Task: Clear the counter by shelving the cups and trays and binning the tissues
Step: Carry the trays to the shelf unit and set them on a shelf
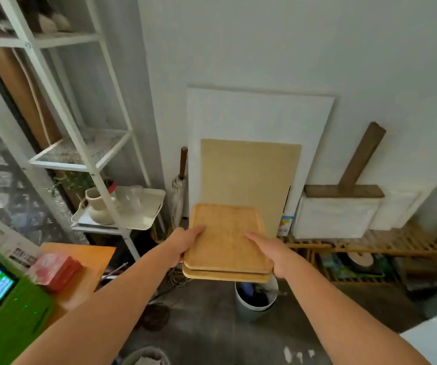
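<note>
Two stacked wooden trays [225, 241] hang in the air in front of me, above the floor. My left hand [184, 243] grips their left edge with the thumb on top. My right hand [270, 252] grips the right edge the same way. To the left stands a white metal shelf unit [80, 154]. Its lower shelf carries a white tray [143, 219] with a cream jug [99, 206] and clear glass cups [133, 196]. The mesh shelf [80, 151] above it is bare.
A white bin [255, 296] with dark contents stands on the floor under the trays. Boards [249, 180] lean against the wall ahead, beside a folded umbrella [179, 196]. A low wooden rack [370, 248] runs along the right. An orange table [80, 272] with a red box and a green device sits at left.
</note>
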A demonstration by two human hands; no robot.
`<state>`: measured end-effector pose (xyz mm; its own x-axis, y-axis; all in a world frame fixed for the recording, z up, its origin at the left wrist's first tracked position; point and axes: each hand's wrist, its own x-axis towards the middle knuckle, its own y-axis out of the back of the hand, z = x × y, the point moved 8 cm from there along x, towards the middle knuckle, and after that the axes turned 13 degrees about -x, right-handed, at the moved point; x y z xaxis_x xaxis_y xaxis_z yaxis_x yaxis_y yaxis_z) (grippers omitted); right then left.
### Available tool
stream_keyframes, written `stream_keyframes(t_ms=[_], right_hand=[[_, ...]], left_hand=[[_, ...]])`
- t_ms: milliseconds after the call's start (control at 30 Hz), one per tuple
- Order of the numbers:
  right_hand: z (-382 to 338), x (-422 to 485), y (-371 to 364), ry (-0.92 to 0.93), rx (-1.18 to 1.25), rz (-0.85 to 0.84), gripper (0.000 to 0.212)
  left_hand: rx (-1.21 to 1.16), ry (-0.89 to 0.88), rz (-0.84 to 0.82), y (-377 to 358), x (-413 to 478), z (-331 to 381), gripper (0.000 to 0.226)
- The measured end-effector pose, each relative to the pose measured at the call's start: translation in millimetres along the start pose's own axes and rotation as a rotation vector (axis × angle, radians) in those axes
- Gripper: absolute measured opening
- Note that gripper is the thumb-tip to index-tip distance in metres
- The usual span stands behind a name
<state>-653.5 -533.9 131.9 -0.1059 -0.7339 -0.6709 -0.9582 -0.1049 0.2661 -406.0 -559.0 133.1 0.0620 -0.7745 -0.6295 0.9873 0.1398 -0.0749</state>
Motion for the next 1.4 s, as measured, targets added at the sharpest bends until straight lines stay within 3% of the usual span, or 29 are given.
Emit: stream_keyframes(t_ms=[167, 333, 433, 700, 867, 1300, 1400], right_hand=[[-71, 63, 54, 0.022, -0.129, -0.026, 0.079], [-146, 112, 37, 0.071, -0.220, -0.130, 0.073], [-183, 142, 2, 0.111, -0.248, -0.198, 0.081], [-305, 202, -107, 0.230, -0.356, -0.346, 0.090], [-404, 235, -172, 0.325, -0.425, -0.411, 0.100], [-579, 324, -362, 0.487, -0.648, -0.622, 0.084], [-601, 342, -409, 0.552, -0.728, -0.663, 0.066]], left_hand=[[-0.078, 0.001, 0.032, -44, 47, 50, 0.072], [-0.157, -0.032, 0.144, -23, 75, 94, 0.060], [-0.192, -0.056, 0.227, 8, 94, 114, 0.055], [-0.346, -0.186, 0.404, 111, 138, 186, 0.078], [-0.343, -0.282, 0.562, 171, 165, 256, 0.063], [-0.515, -0.254, 1.005, 296, 251, 332, 0.047], [-0.615, -0.248, 1.099, 318, 263, 329, 0.041]])
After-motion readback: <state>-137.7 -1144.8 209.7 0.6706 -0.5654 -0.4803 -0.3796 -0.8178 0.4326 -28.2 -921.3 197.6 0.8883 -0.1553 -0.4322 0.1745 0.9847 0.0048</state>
